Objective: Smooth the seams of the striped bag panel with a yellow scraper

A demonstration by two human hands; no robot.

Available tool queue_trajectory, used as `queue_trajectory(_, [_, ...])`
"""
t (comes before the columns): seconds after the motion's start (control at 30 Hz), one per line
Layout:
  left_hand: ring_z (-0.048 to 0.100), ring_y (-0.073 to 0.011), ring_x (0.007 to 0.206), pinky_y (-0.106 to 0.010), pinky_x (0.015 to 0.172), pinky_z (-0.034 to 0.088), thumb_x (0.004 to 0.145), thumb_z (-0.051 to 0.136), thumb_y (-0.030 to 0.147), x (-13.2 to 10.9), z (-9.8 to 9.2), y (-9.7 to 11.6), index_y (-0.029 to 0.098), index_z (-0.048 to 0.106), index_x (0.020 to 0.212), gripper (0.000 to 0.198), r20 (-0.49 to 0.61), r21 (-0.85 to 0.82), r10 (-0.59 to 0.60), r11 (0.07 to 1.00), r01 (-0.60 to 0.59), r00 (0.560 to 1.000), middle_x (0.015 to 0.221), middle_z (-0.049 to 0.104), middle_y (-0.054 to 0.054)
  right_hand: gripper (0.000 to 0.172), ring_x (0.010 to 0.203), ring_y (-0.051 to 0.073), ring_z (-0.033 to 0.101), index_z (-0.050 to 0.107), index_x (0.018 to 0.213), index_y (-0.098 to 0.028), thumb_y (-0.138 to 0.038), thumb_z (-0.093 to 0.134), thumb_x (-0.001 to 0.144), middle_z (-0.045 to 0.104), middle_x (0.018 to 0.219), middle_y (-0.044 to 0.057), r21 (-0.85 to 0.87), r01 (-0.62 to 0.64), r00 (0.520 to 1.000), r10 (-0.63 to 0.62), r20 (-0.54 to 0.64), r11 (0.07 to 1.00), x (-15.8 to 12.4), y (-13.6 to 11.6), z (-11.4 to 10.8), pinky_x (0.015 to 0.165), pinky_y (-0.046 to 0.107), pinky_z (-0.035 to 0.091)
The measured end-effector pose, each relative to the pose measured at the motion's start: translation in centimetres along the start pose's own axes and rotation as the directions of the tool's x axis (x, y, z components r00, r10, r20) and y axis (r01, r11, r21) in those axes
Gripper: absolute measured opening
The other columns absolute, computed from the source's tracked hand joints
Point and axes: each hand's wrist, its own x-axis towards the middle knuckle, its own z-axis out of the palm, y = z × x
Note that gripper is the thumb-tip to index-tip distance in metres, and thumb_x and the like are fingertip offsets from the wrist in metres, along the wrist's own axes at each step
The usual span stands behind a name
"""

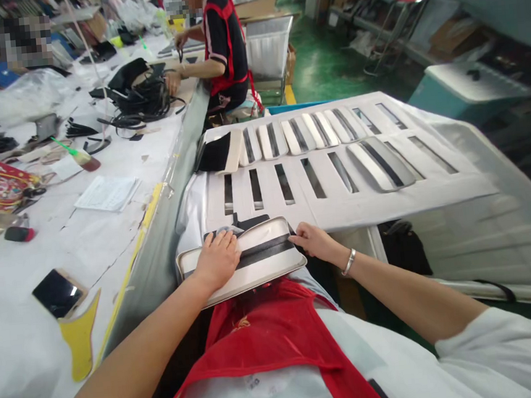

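A pale panel (272, 271) with rounded corners and a black strip (265, 247) along its length rests tilted across my lap. My left hand (217, 260) lies flat on the panel's left half, fingers stretched over the strip. At the panel's right edge my right hand (314, 242) is closed in a pinch at the strip's end; the fingertips partly hide what they grip. Behind the panel, a dark flat piece (253, 223) shows in part. Similar panels with black strips, such as one nearby panel (381, 164), lie on the slotted white board (267, 220) ahead.
To the left, the white worktable (124, 236) holds a phone (59, 293), a yellow template (83, 336), a paper pad (107, 193) and a green-tipped brush bottle (80, 156). A co-worker (221, 42) sits beyond, near black straps (139, 92). A black pouch (404, 246) lies below the board.
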Motion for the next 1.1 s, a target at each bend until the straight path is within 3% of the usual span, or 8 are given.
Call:
queue_trajectory(0.13, [0.046, -0.0287, 0.121, -0.050, 0.105, 0.030, 0.094, 0.041, 0.033, -0.6, -0.1, 0.9, 0.011, 0.059, 0.120, 0.039, -0.094, -0.004, -0.079, 0.997, 0.079, 0.992, 0.130, 0.055, -0.013, 0.026, 0.036, 0.007, 0.043, 0.040, 0.071, -0.020, -0.034, 0.059, 0.084, 0.046, 0.047, -0.008, -0.030, -0.040, 0.999, 0.040, 0.013, 0.999, 0.0, -0.8, -0.2, 0.036, 0.018, 0.030])
queue_trajectory(0.33, [0.046, -0.0282, 0.117, -0.049, 0.106, 0.029, 0.093, 0.043, 0.031, -0.5, -0.2, 1.1, 0.011, 0.057, 0.122, 0.039, -0.057, -0.072, -0.166, 0.984, 0.162, 0.985, 0.124, 0.056, -0.014, 0.027, 0.035, 0.007, 0.044, 0.041, 0.069, -0.019, -0.031, 0.058, 0.086, 0.046, 0.046, -0.007, -0.066, -0.043, 0.999, 0.043, 0.005, 0.997, 0.2, -1.3, -0.2, 0.035, 0.018, 0.031])
queue_trajectory(0.47, [0.053, -0.0242, 0.102, -0.042, 0.093, 0.042, 0.094, 0.039, 0.030, 0.2, -0.9, 0.4, 0.017, 0.066, 0.105, 0.032, 0.025, -0.180, -0.195, 0.964, 0.196, 0.980, 0.110, 0.060, -0.010, 0.026, 0.035, 0.007, 0.044, 0.042, 0.070, -0.019, -0.033, 0.058, 0.085, 0.047, 0.047, -0.007, -0.084, 0.003, 1.000, -0.002, 0.015, 0.996, 0.2, -0.9, -0.3, 0.036, 0.018, 0.031])
queue_trajectory(0.57, [0.055, -0.0225, 0.096, -0.039, 0.089, 0.046, 0.093, 0.037, 0.025, 0.8, -1.0, 0.5, 0.014, 0.069, 0.092, 0.033, 0.022, -0.205, -0.188, 0.960, 0.189, 0.982, 0.103, 0.060, -0.011, 0.026, 0.036, 0.007, 0.044, 0.042, 0.071, -0.019, -0.036, 0.057, 0.085, 0.047, 0.047, -0.007, -0.103, 0.051, 0.999, -0.052, -0.010, 0.993, 0.2, -0.6, -0.2, 0.036, 0.018, 0.031])
queue_trajectory(0.77, [0.058, -0.0210, 0.099, -0.033, 0.094, 0.046, 0.087, 0.049, 0.021, 2.6, -0.8, 0.7, 0.010, 0.066, 0.108, 0.029, 0.022, -0.320, -0.223, 0.922, 0.219, 0.974, 0.103, 0.062, -0.012, 0.026, 0.036, 0.007, 0.044, 0.042, 0.072, -0.019, -0.037, 0.057, 0.084, 0.047, 0.047, -0.007, -0.087, 0.034, 0.999, -0.035, -0.007, 0.996, 0.1, -0.7, -0.2, 0.037, 0.017, 0.031])
queue_trajectory(0.9, [0.061, -0.0194, 0.091, -0.029, 0.086, 0.050, 0.079, 0.057, 0.021, 4.3, -1.1, -0.4, 0.013, 0.068, 0.108, 0.031, 0.076, -0.383, -0.159, 0.907, 0.176, 0.984, 0.099, 0.065, -0.009, 0.026, 0.036, 0.007, 0.043, 0.041, 0.071, -0.020, -0.036, 0.057, 0.083, 0.045, 0.045, -0.008, -0.042, 0.026, 0.999, -0.025, 0.019, 0.999, 0.2, -0.7, -0.3, 0.036, 0.018, 0.031])
queue_trajectory(1.1, [0.061, -0.0190, 0.093, -0.029, 0.089, 0.048, 0.078, 0.057, 0.018, 4.9, -1.0, -1.2, 0.016, 0.069, 0.109, 0.034, 0.093, -0.435, -0.058, 0.896, 0.093, 0.994, 0.099, 0.066, -0.008, 0.028, 0.038, 0.008, 0.042, 0.040, 0.072, -0.021, -0.041, 0.057, 0.082, 0.044, 0.046, -0.008, 0.004, 0.037, 0.999, -0.038, 0.035, 0.999, 0.2, -0.1, -0.2, 0.037, 0.019, 0.031])
